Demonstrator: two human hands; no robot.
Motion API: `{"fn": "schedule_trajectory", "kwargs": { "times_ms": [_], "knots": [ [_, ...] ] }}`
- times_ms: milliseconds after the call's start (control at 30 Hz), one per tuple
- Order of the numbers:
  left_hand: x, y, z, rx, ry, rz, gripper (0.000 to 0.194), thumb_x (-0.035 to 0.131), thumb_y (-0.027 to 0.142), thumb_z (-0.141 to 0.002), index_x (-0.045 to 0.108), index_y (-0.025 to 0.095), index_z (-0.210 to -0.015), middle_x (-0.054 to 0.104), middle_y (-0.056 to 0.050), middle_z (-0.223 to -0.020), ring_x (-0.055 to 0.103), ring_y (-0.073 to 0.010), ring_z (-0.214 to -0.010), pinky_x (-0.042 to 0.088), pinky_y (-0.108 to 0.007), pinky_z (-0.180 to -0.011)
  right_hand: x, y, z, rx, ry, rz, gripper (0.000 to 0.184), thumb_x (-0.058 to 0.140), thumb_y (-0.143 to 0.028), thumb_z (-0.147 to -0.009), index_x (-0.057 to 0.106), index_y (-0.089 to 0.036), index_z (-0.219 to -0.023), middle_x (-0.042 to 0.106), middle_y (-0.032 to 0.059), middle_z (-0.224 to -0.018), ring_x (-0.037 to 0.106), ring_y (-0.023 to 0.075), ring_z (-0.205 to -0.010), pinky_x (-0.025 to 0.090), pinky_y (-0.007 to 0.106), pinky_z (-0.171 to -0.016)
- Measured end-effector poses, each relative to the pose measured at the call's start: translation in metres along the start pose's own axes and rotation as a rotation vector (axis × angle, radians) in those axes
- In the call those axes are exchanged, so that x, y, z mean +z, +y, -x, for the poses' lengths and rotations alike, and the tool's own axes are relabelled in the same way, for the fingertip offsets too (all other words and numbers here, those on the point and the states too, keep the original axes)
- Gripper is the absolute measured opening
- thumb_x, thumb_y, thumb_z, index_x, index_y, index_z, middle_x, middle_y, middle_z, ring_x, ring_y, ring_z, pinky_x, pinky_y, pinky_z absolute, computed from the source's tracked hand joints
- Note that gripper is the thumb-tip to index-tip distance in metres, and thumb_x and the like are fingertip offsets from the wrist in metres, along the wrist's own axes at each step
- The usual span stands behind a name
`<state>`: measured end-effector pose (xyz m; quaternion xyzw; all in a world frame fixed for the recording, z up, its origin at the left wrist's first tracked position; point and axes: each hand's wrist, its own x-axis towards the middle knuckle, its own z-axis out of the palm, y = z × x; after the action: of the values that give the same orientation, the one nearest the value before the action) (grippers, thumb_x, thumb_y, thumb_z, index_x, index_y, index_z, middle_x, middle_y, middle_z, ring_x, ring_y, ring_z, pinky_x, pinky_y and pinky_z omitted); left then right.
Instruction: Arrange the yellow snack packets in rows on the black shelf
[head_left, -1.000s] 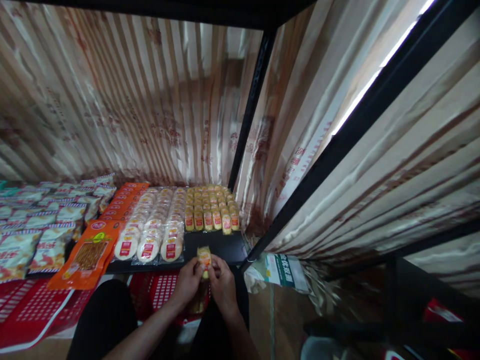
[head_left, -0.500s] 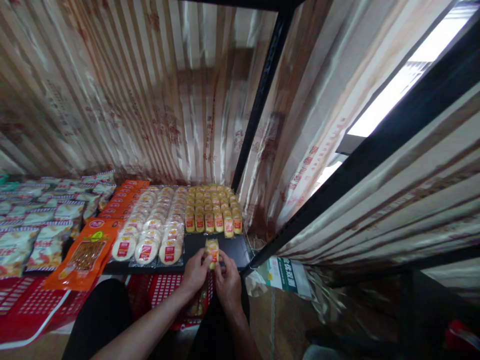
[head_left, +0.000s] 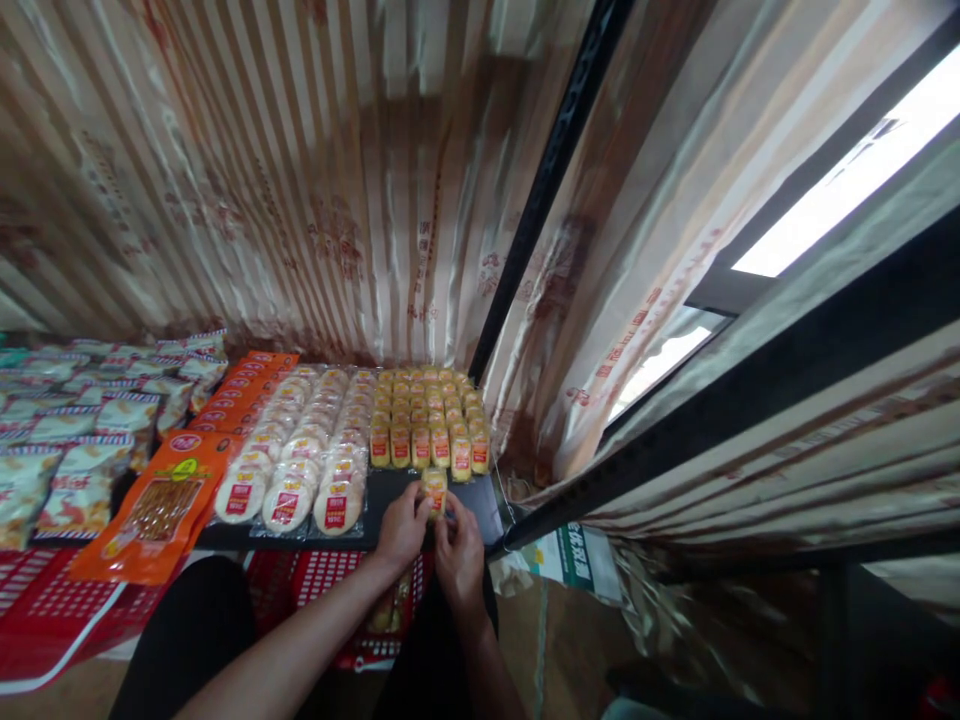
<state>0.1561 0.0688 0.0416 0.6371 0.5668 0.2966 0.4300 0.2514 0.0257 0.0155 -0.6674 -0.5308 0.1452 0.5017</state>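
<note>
Between my two hands is a small yellow snack packet (head_left: 434, 492) with an orange-red label, held upright over the dark shelf top. The fingers of my left hand (head_left: 403, 525) pinch its left side. My right hand (head_left: 459, 552) grips it from the lower right. Just beyond it stand rows of matching yellow packets (head_left: 420, 445) with red labels, packed close together. Left of those lie columns of round white rice crackers (head_left: 339, 505) in clear wrappers with red labels.
Orange snack bags (head_left: 161, 505) and white chip-style bags (head_left: 90, 480) line the shelf (head_left: 386, 500) further left. Red baskets (head_left: 304, 575) sit below its front edge, by my knees. A black metal post (head_left: 540, 210) and striped plastic sheeting (head_left: 360, 200) stand behind.
My hands have carried the yellow packet slightly forward, closer to the front of the rows. The view has shifted a little.
</note>
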Motion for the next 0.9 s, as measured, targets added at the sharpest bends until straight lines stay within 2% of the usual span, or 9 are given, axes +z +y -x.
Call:
{"fn": "schedule_trajectory", "kwargs": {
  "times_ms": [200,400,900],
  "knots": [
    [0.003,0.007,-0.01,0.053,0.087,-0.063,0.023,0.04,0.025,-0.082,0.056,0.015,-0.095,0.061,-0.008,-0.092,0.058,-0.0175,-0.087,0.045,-0.031,-0.081,0.004,0.005,-0.007,0.07,-0.009,-0.008,0.039,0.041,-0.031,-0.083,0.055,-0.012,-0.114,0.059,0.0145,-0.101,0.062,0.0171,-0.07,0.053,0.034,-0.071],
    [0.009,0.008,-0.019,0.076,0.147,-0.107,0.017,0.042,0.025,-0.081,0.056,0.017,-0.084,0.054,-0.005,-0.084,0.055,-0.0164,-0.08,0.045,-0.031,-0.077,0.006,0.008,-0.016,0.06,0.003,0.059,0.041,0.04,-0.029,-0.083,0.053,-0.012,-0.118,0.058,0.0144,-0.098,0.06,0.0209,-0.08,0.051,0.038,-0.075],
    [0.016,0.007,-0.039,0.069,0.204,-0.044,0.022,0.046,0.023,-0.079,0.052,0.016,-0.099,0.056,-0.006,-0.09,0.055,-0.0172,-0.087,0.045,-0.033,-0.082,0.01,0.006,-0.028,-0.018,0.049,0.042,0.037,0.04,-0.021,-0.084,0.051,-0.012,-0.118,0.056,0.0134,-0.099,0.058,0.0181,-0.08,0.05,0.036,-0.076]
  ]
}}
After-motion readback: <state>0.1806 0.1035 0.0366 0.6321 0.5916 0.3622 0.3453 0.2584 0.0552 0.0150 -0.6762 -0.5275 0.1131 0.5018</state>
